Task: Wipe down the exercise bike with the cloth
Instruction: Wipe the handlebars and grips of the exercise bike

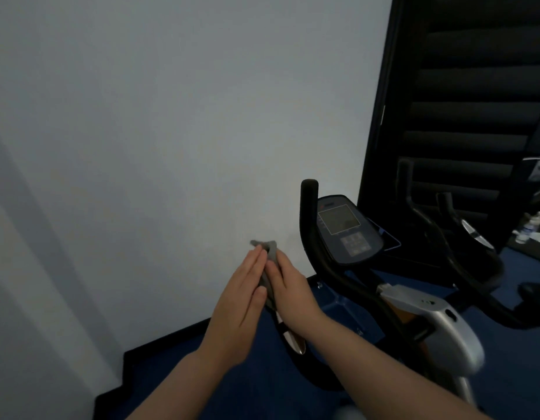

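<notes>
The cloth (270,272), a small grey piece folded narrow, is held upright between the two palms, in the air to the left of the exercise bike (420,301) and touching no part of it; its top end sticks out above the fingertips and its lower end is hidden between the hands. Since it is only sandwiched rather than gripped, it could slip down and be dropped onto the blue floor (238,383) if the palms part carelessly, and a cloth kept this tightly folded would likely give little wiping surface. The console (346,228), with its screen and buttons, is judged the riskiest part to be wiped, as keys could be pressed by firm rubbing. The left handlebar (308,213) stands between the hands and the console and could be knocked in a reach across. The left hand (241,298) is laid flat against the cloth, its fingers (256,265) straight and together, pointing up and away. The right hand (290,295) is pressed to the other side, thumb along the cloth; whether its fingers curl round it cannot be told. Both forearms are brought in from below, converging at the cloth.
</notes>
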The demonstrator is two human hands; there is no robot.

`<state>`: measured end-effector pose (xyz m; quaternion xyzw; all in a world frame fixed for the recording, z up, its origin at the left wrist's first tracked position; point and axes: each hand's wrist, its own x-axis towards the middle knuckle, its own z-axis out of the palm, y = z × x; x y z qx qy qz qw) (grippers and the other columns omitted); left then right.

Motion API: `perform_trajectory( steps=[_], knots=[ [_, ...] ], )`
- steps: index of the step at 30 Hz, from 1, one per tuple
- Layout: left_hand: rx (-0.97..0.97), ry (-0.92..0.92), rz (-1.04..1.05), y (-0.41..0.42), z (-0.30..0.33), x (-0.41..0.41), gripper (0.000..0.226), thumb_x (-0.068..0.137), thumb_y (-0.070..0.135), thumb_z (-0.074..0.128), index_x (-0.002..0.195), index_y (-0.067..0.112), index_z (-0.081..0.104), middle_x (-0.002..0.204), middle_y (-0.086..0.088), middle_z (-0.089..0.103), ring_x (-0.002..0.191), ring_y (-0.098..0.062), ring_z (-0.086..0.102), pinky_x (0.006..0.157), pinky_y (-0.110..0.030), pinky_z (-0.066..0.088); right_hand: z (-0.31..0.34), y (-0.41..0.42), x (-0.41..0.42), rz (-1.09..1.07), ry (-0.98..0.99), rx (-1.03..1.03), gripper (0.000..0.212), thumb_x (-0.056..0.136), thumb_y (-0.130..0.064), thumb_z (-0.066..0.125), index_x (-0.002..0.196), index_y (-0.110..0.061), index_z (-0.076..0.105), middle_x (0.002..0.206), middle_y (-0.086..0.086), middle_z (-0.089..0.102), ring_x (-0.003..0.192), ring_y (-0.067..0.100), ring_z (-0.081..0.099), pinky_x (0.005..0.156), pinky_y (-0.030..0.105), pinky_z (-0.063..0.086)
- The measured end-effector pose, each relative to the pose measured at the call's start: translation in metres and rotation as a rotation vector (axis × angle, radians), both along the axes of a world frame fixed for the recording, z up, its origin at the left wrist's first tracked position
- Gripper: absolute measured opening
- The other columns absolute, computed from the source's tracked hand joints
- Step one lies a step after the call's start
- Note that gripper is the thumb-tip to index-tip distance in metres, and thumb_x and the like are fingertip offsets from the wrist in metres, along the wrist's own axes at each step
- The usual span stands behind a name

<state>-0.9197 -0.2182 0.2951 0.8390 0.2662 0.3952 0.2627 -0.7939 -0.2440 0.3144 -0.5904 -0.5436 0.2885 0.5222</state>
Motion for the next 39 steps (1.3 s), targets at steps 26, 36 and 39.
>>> perform_trajectory(
  steps=[26, 36, 39],
  knots=[
    [-0.004, 0.024, 0.131, -0.054, -0.032, 0.045, 0.052, 0.101, 0.041, 0.022, 0.151, 0.026, 0.023, 0.161, 0.017, 0.007, 0.149, -0.005, -0.004, 0.121, -0.029, 0.001, -0.007, -0.096, 0.078, 0.520, -0.866, -0.431, 0.020, 0.100, -0.045, 0.041, 0.091, -0.027, 0.040, 0.094, 0.003, 0.059, 0.085, 0.019, 0.054, 0.070, 0.033, 0.039],
    [0.141, 0.102, 0.283, -0.058, -0.042, 0.053, 0.046, 0.101, 0.024, 0.026, 0.134, 0.009, 0.055, 0.144, -0.001, 0.046, 0.148, -0.016, 0.014, 0.119, -0.041, 0.021, -0.011, -0.099, 0.088, 0.582, -0.990, -0.354, 0.022, 0.099, -0.047, 0.042, 0.085, -0.031, 0.040, 0.093, 0.002, 0.061, 0.076, 0.016, 0.050, 0.063, 0.032, 0.031],
    [0.143, 0.090, 0.273, -0.058, -0.041, 0.052, 0.045, 0.102, 0.023, 0.028, 0.134, 0.009, 0.054, 0.145, -0.001, 0.045, 0.148, -0.015, 0.013, 0.120, -0.037, 0.018, -0.009, -0.095, 0.090, 0.623, -0.974, -0.372, 0.022, 0.099, -0.047, 0.042, 0.087, -0.029, 0.041, 0.096, 0.003, 0.061, 0.078, 0.015, 0.049, 0.068, 0.035, 0.040]
  ],
)
